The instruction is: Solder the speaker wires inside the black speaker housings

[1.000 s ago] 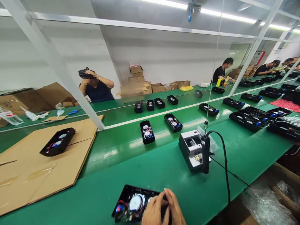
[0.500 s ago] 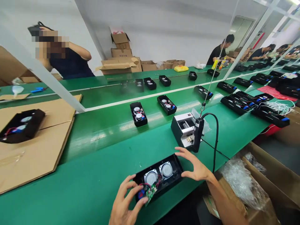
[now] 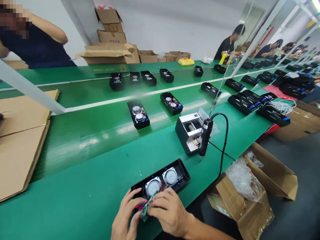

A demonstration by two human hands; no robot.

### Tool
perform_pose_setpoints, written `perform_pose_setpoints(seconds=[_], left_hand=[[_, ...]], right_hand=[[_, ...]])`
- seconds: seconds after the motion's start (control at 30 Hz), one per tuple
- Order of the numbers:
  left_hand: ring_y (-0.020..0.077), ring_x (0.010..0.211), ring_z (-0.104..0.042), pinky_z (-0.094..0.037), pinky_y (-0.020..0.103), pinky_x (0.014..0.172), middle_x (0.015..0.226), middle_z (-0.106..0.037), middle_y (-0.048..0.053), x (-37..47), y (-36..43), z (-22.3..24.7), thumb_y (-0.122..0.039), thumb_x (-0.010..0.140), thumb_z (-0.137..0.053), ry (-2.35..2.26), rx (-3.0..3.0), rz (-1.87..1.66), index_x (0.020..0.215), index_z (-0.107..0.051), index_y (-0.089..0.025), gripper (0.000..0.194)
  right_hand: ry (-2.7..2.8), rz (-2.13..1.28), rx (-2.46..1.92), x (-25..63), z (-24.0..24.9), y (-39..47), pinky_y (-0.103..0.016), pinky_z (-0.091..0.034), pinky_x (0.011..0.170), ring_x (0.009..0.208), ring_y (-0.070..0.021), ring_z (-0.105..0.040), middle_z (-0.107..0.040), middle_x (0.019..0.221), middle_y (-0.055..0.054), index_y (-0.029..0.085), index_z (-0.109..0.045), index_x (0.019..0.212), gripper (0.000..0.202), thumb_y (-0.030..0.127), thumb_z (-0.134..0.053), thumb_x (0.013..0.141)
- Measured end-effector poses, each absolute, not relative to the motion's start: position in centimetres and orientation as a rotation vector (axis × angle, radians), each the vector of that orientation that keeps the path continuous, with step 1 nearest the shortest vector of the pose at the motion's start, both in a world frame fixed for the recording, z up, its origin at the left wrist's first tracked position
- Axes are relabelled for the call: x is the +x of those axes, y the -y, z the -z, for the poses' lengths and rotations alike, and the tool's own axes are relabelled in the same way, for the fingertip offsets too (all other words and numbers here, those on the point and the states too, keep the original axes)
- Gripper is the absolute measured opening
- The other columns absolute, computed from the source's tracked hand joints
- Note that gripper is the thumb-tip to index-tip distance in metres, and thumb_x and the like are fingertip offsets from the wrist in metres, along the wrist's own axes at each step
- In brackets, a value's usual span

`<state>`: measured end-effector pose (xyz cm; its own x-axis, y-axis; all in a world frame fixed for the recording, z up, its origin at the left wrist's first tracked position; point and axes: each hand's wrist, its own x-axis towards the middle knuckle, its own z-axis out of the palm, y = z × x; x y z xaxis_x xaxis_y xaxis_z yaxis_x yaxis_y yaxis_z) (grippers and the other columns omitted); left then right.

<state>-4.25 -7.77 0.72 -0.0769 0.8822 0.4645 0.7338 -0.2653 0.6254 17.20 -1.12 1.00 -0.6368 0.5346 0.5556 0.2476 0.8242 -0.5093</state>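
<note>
In front of me a black speaker housing lies on the green bench, with two round speaker drivers set in it. A small green circuit board is tilted up over its near left end, with red and blue wires beside it. My right hand pinches the board's upper edge. My left hand is curled at the housing's left end, fingers by the wires and thumb close to the board; its exact grip is partly hidden.
An electric screwdriver hangs by a screw feeder. Several speaker housings stand along the line. Cardboard lies at left. Open cartons with plastic bags sit at lower right. Co-workers are across the bench.
My right hand has left the housing's right end and closed on the circuit board, which is now tilted more steeply. The view has shifted, so the surroundings appear farther left.
</note>
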Motion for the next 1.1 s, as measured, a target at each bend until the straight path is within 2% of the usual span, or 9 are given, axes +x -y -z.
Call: perform_pose_setpoints(seconds=[0.17, 0.27, 0.43, 0.57, 0.67, 0.77, 0.9, 1.0, 1.1], left_hand=[[0.024, 0.119, -0.078, -0.062, 0.041, 0.111, 0.103, -0.084, 0.0, -3.6, 7.4, -1.2, -0.022, 0.103, -0.053, -1.745, 1.972, -1.267, 0.107, -0.076, -0.03, 0.024], [0.0229, 0.119, -0.078, -0.059, 0.044, 0.116, 0.105, -0.083, -0.001, -3.3, 7.3, -1.5, -0.019, 0.102, -0.054, -1.734, 1.952, -1.313, 0.109, -0.073, -0.03, 0.023], [0.0241, 0.125, -0.076, -0.059, 0.051, 0.117, 0.117, -0.081, 0.002, -2.9, 8.0, -1.7, -0.019, 0.101, -0.057, -1.802, 1.782, -1.452, 0.105, -0.061, -0.028, 0.011], [0.0253, 0.13, -0.073, -0.06, 0.052, 0.115, 0.12, -0.08, 0.005, -3.0, 8.8, -1.6, -0.02, 0.102, -0.057, -1.835, 1.789, -1.419, 0.101, -0.058, -0.027, 0.007], [0.0274, 0.135, -0.07, -0.06, 0.054, 0.114, 0.129, -0.076, 0.008, -2.9, 8.9, -2.1, -0.023, 0.101, -0.064, -1.854, 1.912, -1.356, 0.108, -0.061, -0.026, 0.009], [0.0315, 0.142, -0.064, -0.053, 0.06, 0.12, 0.142, -0.069, 0.012, -2.6, 8.5, -2.8, -0.03, 0.097, -0.075, -1.843, 2.147, -1.232, 0.114, -0.066, -0.025, 0.02], [0.0386, 0.155, -0.049, -0.041, 0.069, 0.128, 0.15, -0.064, 0.015, -1.8, 7.5, -3.2, -0.036, 0.093, -0.081, -1.818, 2.441, -0.925, 0.114, -0.071, -0.024, 0.026], [0.0419, 0.162, -0.037, -0.036, 0.072, 0.129, 0.154, -0.063, 0.014, -1.3, 6.9, -2.8, -0.023, 0.093, -0.077, -1.828, 2.517, -0.712, 0.111, -0.074, -0.023, 0.018], [0.0433, 0.166, -0.03, -0.029, 0.076, 0.131, 0.154, -0.065, 0.012, -1.2, 6.7, -2.4, -0.011, 0.089, -0.074, -1.815, 2.53, -0.62, 0.112, -0.075, -0.023, 0.025]], right_hand=[[2.13, -0.545, -0.509, 17.9, -1.1, 0.7, -0.034, -0.06, 0.081, 0.098, -0.0188, -0.078, -0.085, 0.098, -0.003, 0.025, -0.073, 0.116, 0.023, 0.013, -0.056, 0.106], [1.961, -0.732, -0.579, 19.0, -2.2, 0.0, -0.036, -0.064, 0.085, 0.097, -0.0212, -0.078, -0.083, 0.101, -0.007, 0.024, -0.074, 0.12, 0.027, 0.013, -0.053, 0.108], [1.594, -1.106, -0.988, 20.8, -4.0, -2.6, -0.033, -0.066, 0.085, 0.092, -0.0216, -0.076, -0.078, 0.1, -0.008, 0.021, -0.079, 0.103, 0.018, 0.027, -0.063, 0.108], [1.608, -1.179, -1.006, 21.6, -4.6, -4.1, -0.032, -0.064, 0.087, 0.095, -0.0209, -0.075, -0.078, 0.102, -0.007, 0.021, -0.08, 0.103, 0.019, 0.031, -0.064, 0.109], [1.772, -1.093, -0.893, 21.7, -5.0, -4.3, -0.033, -0.063, 0.087, 0.095, -0.0201, -0.075, -0.079, 0.103, -0.006, 0.022, -0.078, 0.108, 0.019, 0.022, -0.06, 0.11], [2.149, -0.822, -0.631, 21.6, -5.8, -4.3, -0.036, -0.059, 0.086, 0.098, -0.0209, -0.074, -0.081, 0.104, -0.006, 0.022, -0.076, 0.116, 0.027, 0.012, -0.051, 0.112], [2.615, -0.456, -0.447, 21.0, -6.8, -4.2, -0.038, -0.051, 0.078, 0.086, -0.0204, -0.069, -0.079, 0.096, -0.006, 0.019, -0.074, 0.107, 0.03, 0.015, -0.045, 0.115], [2.749, -0.378, -0.435, 20.6, -6.9, -4.1, -0.037, -0.047, 0.077, 0.079, -0.02, -0.064, -0.076, 0.087, -0.004, 0.019, -0.073, 0.098, 0.027, 0.015, -0.05, 0.113], [2.837, -0.407, -0.419, 20.6, -6.7, -4.3, -0.037, -0.047, 0.078, 0.08, -0.0206, -0.065, -0.076, 0.089, -0.004, 0.019, -0.073, 0.101, 0.02, 0.009, -0.057, 0.106]])
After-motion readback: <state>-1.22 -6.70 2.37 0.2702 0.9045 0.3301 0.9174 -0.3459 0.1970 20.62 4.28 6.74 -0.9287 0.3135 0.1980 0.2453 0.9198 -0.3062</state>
